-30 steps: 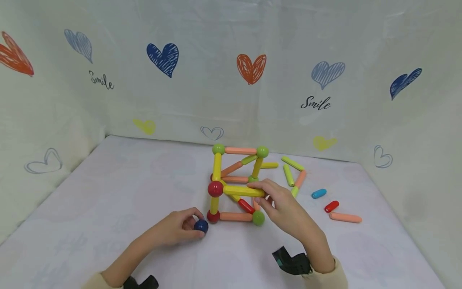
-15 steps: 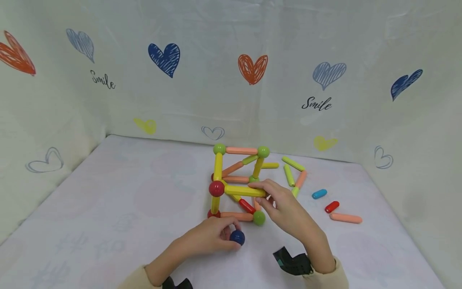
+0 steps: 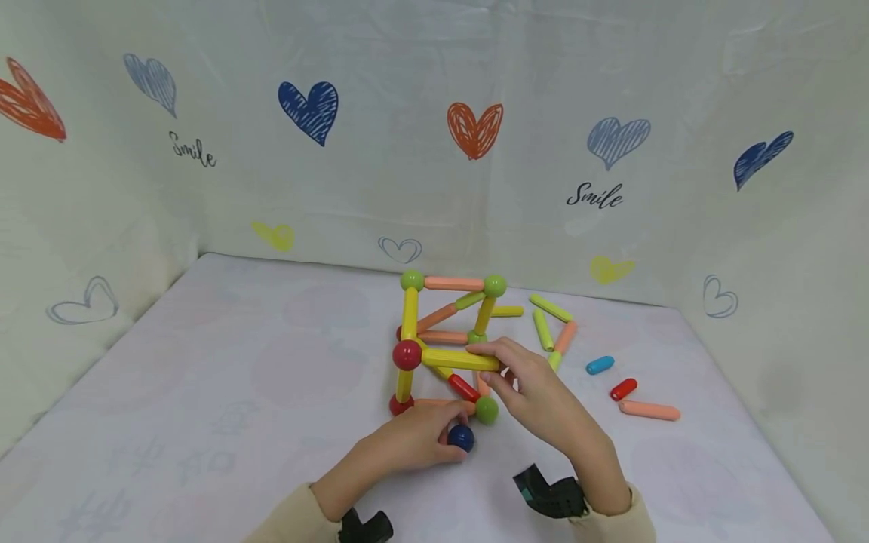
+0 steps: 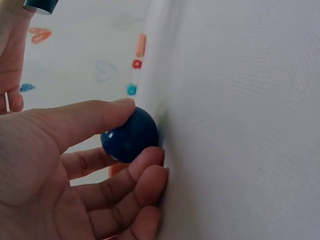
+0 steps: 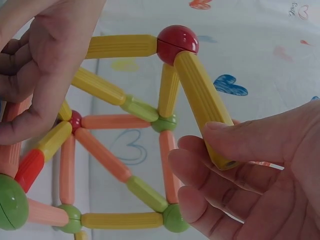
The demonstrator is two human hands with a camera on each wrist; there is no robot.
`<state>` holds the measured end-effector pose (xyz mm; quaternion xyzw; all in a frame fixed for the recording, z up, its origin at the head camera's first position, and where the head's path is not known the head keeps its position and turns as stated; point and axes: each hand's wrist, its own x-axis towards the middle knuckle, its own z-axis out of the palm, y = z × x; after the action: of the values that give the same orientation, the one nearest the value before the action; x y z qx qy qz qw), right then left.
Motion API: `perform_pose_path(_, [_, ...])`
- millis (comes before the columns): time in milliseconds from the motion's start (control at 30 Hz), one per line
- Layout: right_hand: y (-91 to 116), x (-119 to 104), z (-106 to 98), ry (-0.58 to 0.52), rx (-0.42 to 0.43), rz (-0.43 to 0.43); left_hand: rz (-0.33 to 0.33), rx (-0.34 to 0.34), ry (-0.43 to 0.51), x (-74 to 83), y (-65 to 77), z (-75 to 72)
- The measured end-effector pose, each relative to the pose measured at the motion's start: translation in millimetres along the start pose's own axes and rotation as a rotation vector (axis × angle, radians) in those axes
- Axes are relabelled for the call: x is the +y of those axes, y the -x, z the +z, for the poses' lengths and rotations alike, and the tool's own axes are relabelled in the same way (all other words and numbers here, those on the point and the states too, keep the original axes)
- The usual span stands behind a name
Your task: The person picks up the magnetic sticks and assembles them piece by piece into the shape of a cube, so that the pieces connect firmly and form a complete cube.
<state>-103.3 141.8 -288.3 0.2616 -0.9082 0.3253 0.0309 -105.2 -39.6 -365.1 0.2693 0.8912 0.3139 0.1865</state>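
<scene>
My left hand (image 3: 414, 436) pinches a dark blue ball (image 3: 461, 438) between thumb and fingers, low over the table in front of the frame. In the left wrist view the blue ball (image 4: 131, 137) sits right by the white tabletop. My right hand (image 3: 532, 385) holds the free end of a yellow magnetic rod (image 3: 451, 359). That rod's other end meets a red ball (image 3: 406, 354) at the frame's upper front left corner. The box-like frame joins colored rods and balls; a green ball (image 3: 486, 410) marks its lower front right corner. No ball caps the gripped rod end (image 5: 220, 160).
Loose rods lie to the right: several green and orange ones, a short blue rod (image 3: 600, 365), a short red rod (image 3: 623, 389) and an orange rod (image 3: 649, 410). A yellow rod (image 3: 508, 311) lies behind the frame. A white curtain (image 3: 434, 188) with printed hearts hangs behind the table.
My left hand has carried the blue ball to the right, from beside the lower red ball to just in front of the lower green ball. My right hand stays on the yellow rod.
</scene>
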Motion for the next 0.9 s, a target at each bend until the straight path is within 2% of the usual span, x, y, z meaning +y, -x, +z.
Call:
perform_pose_path(167, [0.8, 0.2, 0.2, -0.004, 0.001, -0.007, -0.047, -0.013, -0.009, 6.6, 5.8, -7.7])
perform_pose_path(267, [0.4, 0.0, 0.4, 0.002, 0.006, -0.006, -0.055, -0.006, 0.001, 17.6, 15.0, -23.5])
perform_pose_path(333, [0.1, -0.2, 0.4, 0.005, 0.009, -0.004, -0.022, 0.013, 0.033, 26.5, 23.8, -38.4])
perform_pose_path(467, [-0.1, -0.6, 0.1, 0.01, 0.011, -0.004, 0.062, 0.122, 0.057, 42.5, 45.1, -70.8])
perform_pose_path(533, [-0.1, -0.7, -0.1, 0.011, 0.008, -0.002, 0.067, 0.199, 0.064, 46.2, 54.0, -85.1])
perform_pose_path(600, [-0.3, -0.3, 0.2, 0.012, 0.005, 0.003, 0.057, 0.275, 0.06, 45.4, 59.8, -96.7])
perform_pose_path(700, [-1.0, -0.1, 1.0, 0.015, 0.0, 0.017, 0.008, 0.342, 0.064, 37.5, 63.3, -107.8])
perform_pose_path(767, [-1.6, 0.2, 1.7, 0.019, 0.002, 0.019, -0.014, 0.358, 0.066, 29.9, 62.1, -110.8])
perform_pose_path(833, [-1.9, 0.4, 2.1, 0.019, 0.004, 0.021, -0.041, 0.35, 0.074, 22.7, 58.8, -111.1])
perform_pose_path(900, [-1.9, 0.2, 2.1, 0.018, 0.004, 0.02, -0.038, 0.331, 0.093, 15.8, 53.8, -109.2])
